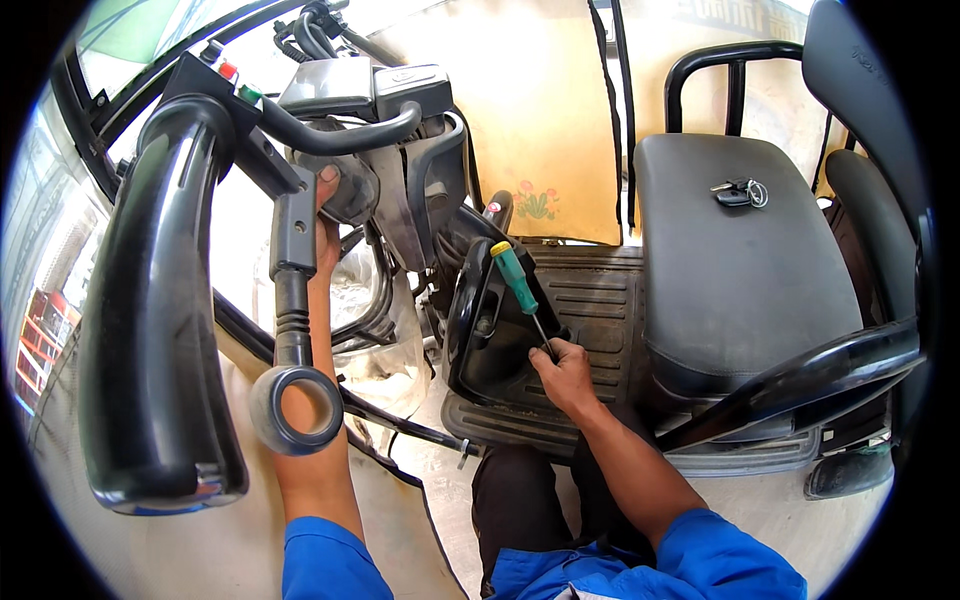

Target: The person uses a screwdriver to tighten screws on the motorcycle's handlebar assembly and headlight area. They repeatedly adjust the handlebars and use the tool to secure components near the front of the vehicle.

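In my right hand (567,377) is a screwdriver (514,278) with a green and yellow handle. My fingers are closed round its metal shaft, so the handle points up and away from me, over the footwell of a small vehicle. My left arm reaches up behind a black bracket with a ring at its lower end (297,410). The left hand (327,240) is up against a dark rounded housing (345,188) below the handlebar (340,135). A thumb tip shows there; the other fingers are hidden.
To the right stands a grey padded seat (740,270) with keys (740,192) lying on it. A large black curved guard (165,330) fills the near left. The ribbed floor mat (590,310) lies between seat and front panel. Cables (375,300) hang below the housing.
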A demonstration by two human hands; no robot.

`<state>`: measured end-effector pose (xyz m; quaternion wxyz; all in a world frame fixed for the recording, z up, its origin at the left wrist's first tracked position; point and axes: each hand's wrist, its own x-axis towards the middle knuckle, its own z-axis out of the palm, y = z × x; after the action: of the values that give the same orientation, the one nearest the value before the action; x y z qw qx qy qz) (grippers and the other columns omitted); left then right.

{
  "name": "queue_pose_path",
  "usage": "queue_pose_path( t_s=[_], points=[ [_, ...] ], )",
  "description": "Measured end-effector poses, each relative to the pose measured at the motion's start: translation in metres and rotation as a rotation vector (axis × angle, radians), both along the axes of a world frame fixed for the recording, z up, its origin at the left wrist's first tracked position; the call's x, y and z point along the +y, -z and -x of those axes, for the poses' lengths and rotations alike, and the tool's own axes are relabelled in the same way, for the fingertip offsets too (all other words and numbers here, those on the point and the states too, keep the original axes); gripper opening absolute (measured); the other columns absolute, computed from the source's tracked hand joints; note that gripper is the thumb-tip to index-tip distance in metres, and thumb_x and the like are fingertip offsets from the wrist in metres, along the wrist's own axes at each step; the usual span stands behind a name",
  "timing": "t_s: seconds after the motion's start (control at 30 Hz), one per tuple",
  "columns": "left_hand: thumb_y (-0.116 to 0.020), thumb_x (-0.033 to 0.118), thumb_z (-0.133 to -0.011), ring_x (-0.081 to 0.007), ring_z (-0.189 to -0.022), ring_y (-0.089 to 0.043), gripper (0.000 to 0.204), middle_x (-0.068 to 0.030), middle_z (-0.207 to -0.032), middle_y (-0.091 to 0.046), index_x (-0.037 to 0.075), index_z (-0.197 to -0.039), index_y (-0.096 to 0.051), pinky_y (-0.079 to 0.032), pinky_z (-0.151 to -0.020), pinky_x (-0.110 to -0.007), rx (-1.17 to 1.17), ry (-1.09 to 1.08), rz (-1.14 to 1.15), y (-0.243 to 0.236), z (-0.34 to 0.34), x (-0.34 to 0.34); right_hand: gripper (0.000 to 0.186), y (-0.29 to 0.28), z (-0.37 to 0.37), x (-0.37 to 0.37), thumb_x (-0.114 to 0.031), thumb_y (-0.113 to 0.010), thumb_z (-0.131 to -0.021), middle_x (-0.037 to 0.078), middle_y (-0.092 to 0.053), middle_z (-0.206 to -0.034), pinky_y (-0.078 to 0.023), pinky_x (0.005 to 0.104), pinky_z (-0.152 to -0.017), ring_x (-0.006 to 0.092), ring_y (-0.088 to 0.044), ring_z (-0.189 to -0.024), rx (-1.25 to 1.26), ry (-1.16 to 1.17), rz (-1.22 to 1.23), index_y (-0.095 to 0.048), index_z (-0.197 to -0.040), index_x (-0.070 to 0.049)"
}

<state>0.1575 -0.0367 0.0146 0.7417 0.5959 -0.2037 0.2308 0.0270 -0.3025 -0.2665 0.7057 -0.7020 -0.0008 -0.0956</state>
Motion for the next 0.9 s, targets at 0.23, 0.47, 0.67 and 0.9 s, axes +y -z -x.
queue_pose_path(
  t_s=[0.23,0.47,0.67,0.9],
  points=[
    [-0.085,0.009,-0.077,-0.0185,-0.103,-0.062,0.046,-0.0059,-0.106,-0.062,0.007,-0.115,-0.059,-0.049,-0.099,-0.035,-0.008,0.023,0.092,-0.01,0.014,-0.016,0.031,0.003,-0.001,-0.001,-0.021,-0.069,-0.088,0.005,-0.052,-0.055,-0.04,0.0359,-0.051,0.0109,-0.048,-0.054,0.001,0.011,-0.002,-0.058,-0.07,0.001],
    [-0.073,0.016,-0.087,-0.0211,-0.109,-0.063,0.044,-0.0056,-0.118,-0.063,0.007,-0.127,-0.055,-0.05,-0.103,-0.036,-0.011,0.098,0.147,0.001,0.006,0.012,0.031,0.002,-0.001,0.0,-0.021,-0.07,-0.088,0.007,-0.052,-0.055,-0.04,0.0363,-0.051,0.0115,-0.048,-0.054,-0.009,0.016,0.005,-0.059,-0.07,0.002],
    [-0.077,0.008,-0.077,-0.0219,-0.104,-0.065,0.04,-0.0029,-0.109,-0.066,0.01,-0.114,-0.062,-0.054,-0.095,-0.04,-0.032,0.162,0.198,0.006,0.001,0.019,0.032,0.006,-0.002,-0.002,-0.022,-0.07,-0.087,0.008,-0.052,-0.055,-0.04,0.0373,-0.051,0.013,-0.048,-0.053,-0.014,0.036,0.017,-0.059,-0.07,0.002],
    [-0.077,0.009,-0.079,-0.0214,-0.103,-0.065,0.038,-0.0037,-0.107,-0.067,0.009,-0.114,-0.063,-0.054,-0.093,-0.039,-0.025,0.129,0.155,-0.003,0.009,0.008,0.032,0.005,-0.003,-0.002,-0.023,-0.07,-0.087,0.009,-0.052,-0.055,-0.04,0.0389,-0.052,0.0144,-0.049,-0.054,-0.026,0.047,0.057,-0.059,-0.07,0.002]
  ],
)
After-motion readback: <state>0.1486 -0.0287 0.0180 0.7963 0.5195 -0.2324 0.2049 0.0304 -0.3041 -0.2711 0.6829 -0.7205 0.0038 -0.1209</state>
